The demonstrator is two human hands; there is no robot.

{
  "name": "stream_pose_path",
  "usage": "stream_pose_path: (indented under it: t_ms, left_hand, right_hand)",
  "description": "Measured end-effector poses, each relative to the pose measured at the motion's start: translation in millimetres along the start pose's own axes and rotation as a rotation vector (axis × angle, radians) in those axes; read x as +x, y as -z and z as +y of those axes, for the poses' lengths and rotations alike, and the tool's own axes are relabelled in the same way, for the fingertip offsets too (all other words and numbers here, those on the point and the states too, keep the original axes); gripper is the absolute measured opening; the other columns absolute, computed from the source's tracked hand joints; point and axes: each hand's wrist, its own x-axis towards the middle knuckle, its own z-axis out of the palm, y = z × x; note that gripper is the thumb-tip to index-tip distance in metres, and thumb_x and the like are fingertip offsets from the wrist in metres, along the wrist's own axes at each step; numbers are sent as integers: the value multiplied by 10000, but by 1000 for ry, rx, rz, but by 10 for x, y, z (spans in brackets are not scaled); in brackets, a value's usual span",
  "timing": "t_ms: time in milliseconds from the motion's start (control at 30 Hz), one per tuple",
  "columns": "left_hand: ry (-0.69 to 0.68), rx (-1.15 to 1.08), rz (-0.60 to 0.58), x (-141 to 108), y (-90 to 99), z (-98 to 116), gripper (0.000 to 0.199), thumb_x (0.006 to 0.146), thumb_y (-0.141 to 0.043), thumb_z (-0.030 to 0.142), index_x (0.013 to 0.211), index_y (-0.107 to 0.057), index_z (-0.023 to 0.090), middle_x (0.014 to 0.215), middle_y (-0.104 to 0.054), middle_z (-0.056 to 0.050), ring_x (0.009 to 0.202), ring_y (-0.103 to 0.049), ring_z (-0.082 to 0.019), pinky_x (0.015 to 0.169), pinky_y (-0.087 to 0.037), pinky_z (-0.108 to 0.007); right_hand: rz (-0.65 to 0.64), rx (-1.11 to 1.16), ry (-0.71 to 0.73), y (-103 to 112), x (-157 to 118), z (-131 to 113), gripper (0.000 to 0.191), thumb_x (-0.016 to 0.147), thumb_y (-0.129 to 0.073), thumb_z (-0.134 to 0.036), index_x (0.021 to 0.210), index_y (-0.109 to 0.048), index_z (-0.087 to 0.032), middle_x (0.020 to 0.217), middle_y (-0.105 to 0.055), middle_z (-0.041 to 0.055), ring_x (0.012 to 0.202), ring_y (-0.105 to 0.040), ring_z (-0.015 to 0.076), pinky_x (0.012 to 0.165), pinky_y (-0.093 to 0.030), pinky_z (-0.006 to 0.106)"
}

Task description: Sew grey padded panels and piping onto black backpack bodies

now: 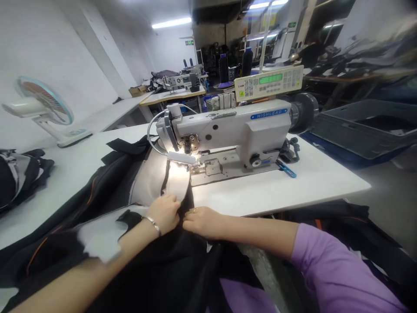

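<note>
A large piece of black fabric (156, 261) with pale grey backing drapes over the table's front edge and my lap. My left hand (165, 212), with a bracelet at its wrist, is closed on the fabric at the edge of the pale panel (177, 184). Just to its right, my right hand (202, 221) grips the same black edge with curled fingers. Beyond both hands stands the sewing machine (224, 126), its lit needle area over the far end of the panel. What lies under the fingers is hidden.
Blue-handled snips (286, 169) lie by the machine's base. A control panel (269, 83) sits above it. At the left are a fan (42, 104) and a bundle of dark pieces (21, 178). A grey crate (368, 126) stands right, and a person (311, 54) works behind.
</note>
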Motion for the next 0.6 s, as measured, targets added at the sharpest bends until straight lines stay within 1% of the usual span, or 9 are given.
stream_pose_path:
  t_ms: [67, 100, 133, 167, 233, 300, 367, 467, 600]
  left_hand:
    - [-86, 40, 91, 44, -100, 44, 240, 657, -548, 128, 874, -650, 137, 1217, -553, -151, 1144, -504, -282, 968, -420, -373]
    - [-103, 44, 107, 68, -122, 54, 304, 637, -549, 98, 927, -636, 126, 1293, -505, -148, 1187, -474, -272, 999, -400, -350]
    - [-95, 33, 106, 91, -124, 58, 359, 635, -538, 73, 983, -615, 123, 1320, -487, -140, 1201, -464, -256, 1010, -390, -331]
    - [-77, 23, 92, 111, -105, 56, 383, 649, -516, 53, 1017, -593, 127, 1292, -513, -132, 1182, -480, -242, 999, -397, -323]
    - [-63, 43, 53, 139, -14, 45, 360, 693, -450, 21, 1007, -572, 147, 1127, -607, -117, 1073, -541, -237, 925, -433, -347]
    - [-87, 98, 0, 154, 107, 32, 319, 704, -402, -6, 921, -569, 157, 927, -646, -105, 936, -572, -251, 817, -454, -370]
    - [-110, 129, -63, 163, 197, 26, 295, 693, -394, -20, 854, -557, 165, 820, -639, -91, 858, -570, -255, 747, -448, -366]
    - [-70, 60, -113, 179, 206, 21, 272, 696, -404, -13, 840, -541, 172, 848, -638, -77, 870, -563, -244, 736, -440, -343]
    - [-33, -68, -106, 201, 101, -12, 285, 713, -390, -4, 877, -539, 175, 888, -635, -65, 909, -555, -231, 782, -435, -330]
  right_hand:
    - [-4, -7, 20, -67, 9, 25, 202, 921, -392, -131, 871, -585, -165, 815, -621, 30, 790, -545, 139, 737, -452, 259]
    - [-8, -9, 17, -72, 49, 59, 207, 923, -390, -138, 877, -590, -166, 823, -623, 32, 794, -548, 145, 742, -454, 265]
    - [-13, -10, 11, -63, 101, 102, 210, 921, -390, -142, 883, -596, -162, 841, -629, 39, 803, -553, 151, 748, -457, 272]
    - [-18, -12, -3, -45, 155, 147, 211, 916, -391, -138, 892, -601, -151, 867, -635, 50, 813, -558, 159, 752, -459, 283]
    - [-40, -23, -38, 2, 243, 222, 212, 899, -393, -116, 902, -606, -121, 906, -642, 78, 806, -568, 174, 732, -467, 306]
    - [-71, -31, -43, 51, 281, 254, 199, 880, -406, -104, 897, -605, -114, 900, -643, 80, 771, -574, 178, 660, -467, 307]
    - [-91, -29, -29, 100, 278, 251, 171, 862, -430, -103, 878, -600, -121, 869, -639, 72, 744, -577, 180, 609, -457, 303]
    - [-117, -9, -19, 174, 269, 241, 158, 855, -442, -97, 857, -596, -132, 845, -638, 62, 753, -588, 184, 586, -451, 301]
    - [-211, 15, -27, 262, 320, 292, 188, 860, -426, -83, 843, -603, -146, 846, -649, 50, 735, -601, 184, 524, -429, 303]
